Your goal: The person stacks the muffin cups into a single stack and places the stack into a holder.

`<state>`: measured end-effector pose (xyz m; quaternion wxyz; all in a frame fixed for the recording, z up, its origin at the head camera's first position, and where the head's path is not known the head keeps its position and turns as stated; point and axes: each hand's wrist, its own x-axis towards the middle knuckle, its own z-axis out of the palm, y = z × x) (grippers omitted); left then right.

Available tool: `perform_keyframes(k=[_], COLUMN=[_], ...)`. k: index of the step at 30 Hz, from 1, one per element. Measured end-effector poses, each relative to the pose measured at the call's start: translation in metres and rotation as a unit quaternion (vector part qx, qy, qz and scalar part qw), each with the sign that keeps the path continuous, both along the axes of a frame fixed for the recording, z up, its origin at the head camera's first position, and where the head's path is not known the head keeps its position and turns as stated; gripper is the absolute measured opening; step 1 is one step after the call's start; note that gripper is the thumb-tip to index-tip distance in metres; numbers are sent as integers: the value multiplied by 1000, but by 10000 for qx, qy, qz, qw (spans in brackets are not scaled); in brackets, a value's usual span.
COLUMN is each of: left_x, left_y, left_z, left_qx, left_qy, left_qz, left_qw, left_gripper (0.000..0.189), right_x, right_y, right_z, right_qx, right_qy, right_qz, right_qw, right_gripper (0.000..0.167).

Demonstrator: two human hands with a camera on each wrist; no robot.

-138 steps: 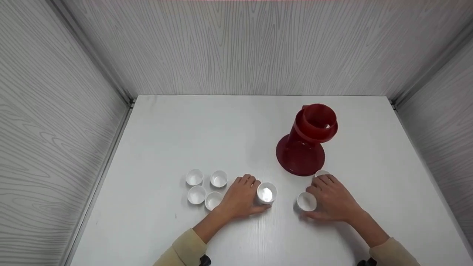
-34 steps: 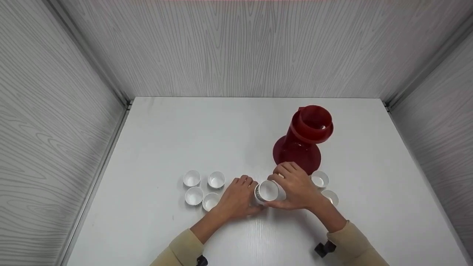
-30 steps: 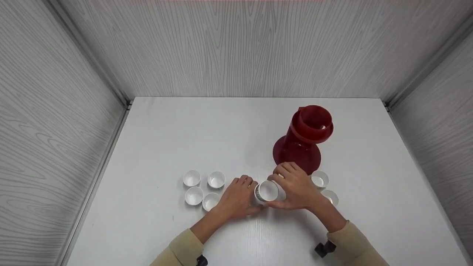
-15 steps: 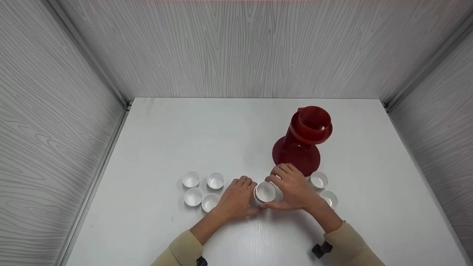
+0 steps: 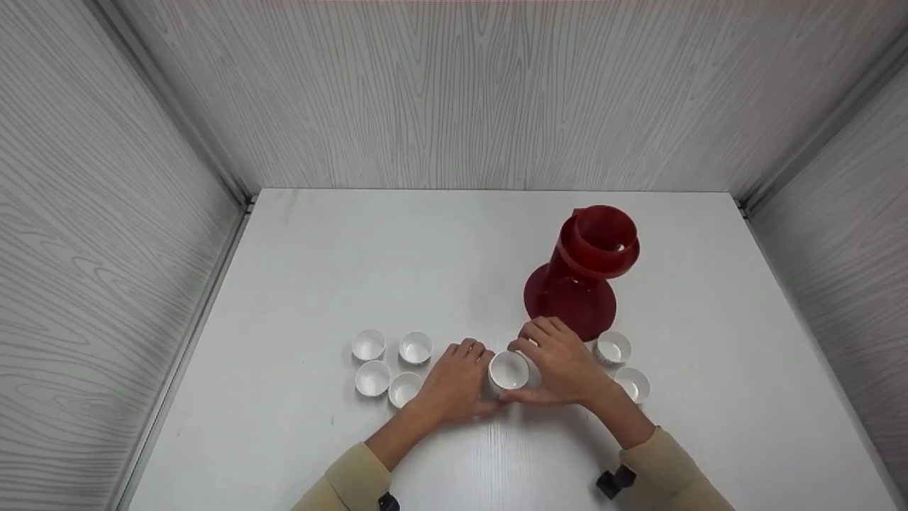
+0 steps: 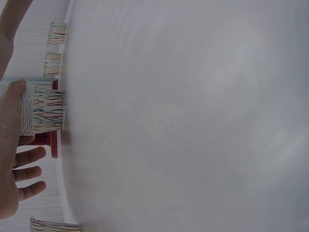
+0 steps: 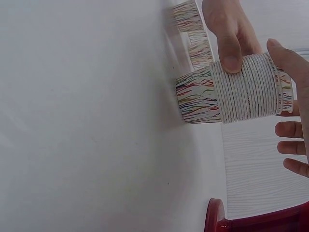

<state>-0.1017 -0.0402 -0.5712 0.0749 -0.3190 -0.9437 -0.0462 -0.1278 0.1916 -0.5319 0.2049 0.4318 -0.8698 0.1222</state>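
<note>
A nested stack of paper cups (image 7: 246,87) with thin multicoloured streaks stands upright at the table's front middle. My left hand (image 5: 457,383) grips its side, thumb lying across the rolled rims. From the right my right hand (image 5: 560,363) holds the top cup (image 5: 509,370), which sits inside the stack's mouth, its streaked wall showing a little above the other rims in the right wrist view. Thumb and forefinger curl round it, while the other fingers (image 7: 290,147) stand off it. Both hands are close together at the stack.
Several single cups (image 5: 373,378) stand upright left of my left hand. Two more cups (image 5: 631,384) are beside my right forearm. Behind my right hand rises a red stand (image 5: 571,305) with a round base and cup-like top. Grey wood-grain walls (image 5: 454,99) enclose the white table.
My right hand has brought a cup leftward from beside the red stand onto the stack. Over the last second that cup has settled slightly lower into it. My left hand stays on the stack.
</note>
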Motion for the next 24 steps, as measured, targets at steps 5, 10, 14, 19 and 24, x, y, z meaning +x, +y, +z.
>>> perform_keyframes(k=[5, 10, 14, 19, 24], left_x=[-1, 0, 0, -1, -1], left_y=[0, 0, 0, 1, 1], left_z=[0, 0, 0, -1, -1], left_qx=[-40, -53, -41, -106, -124], left_qy=[50, -151, -193, -151, -134], left_qz=[3, 25, 27, 25, 20], left_qw=[10000, 9999, 9998, 9998, 9998], left_gripper=[70, 71, 72, 72, 72], right_x=[-1, 0, 0, 0, -1], right_y=[-1, -1, -1, 0, -1], right_z=[0, -1, -2, -5, -9], right_qx=[-80, -83, -32, -60, -205], right_qy=[2, -5, -34, -95, -53], right_qz=[34, 7, -35, -21, 48], right_qw=[10000, 10000, 10000, 9999, 9998], right_gripper=[64, 63, 63, 64, 63])
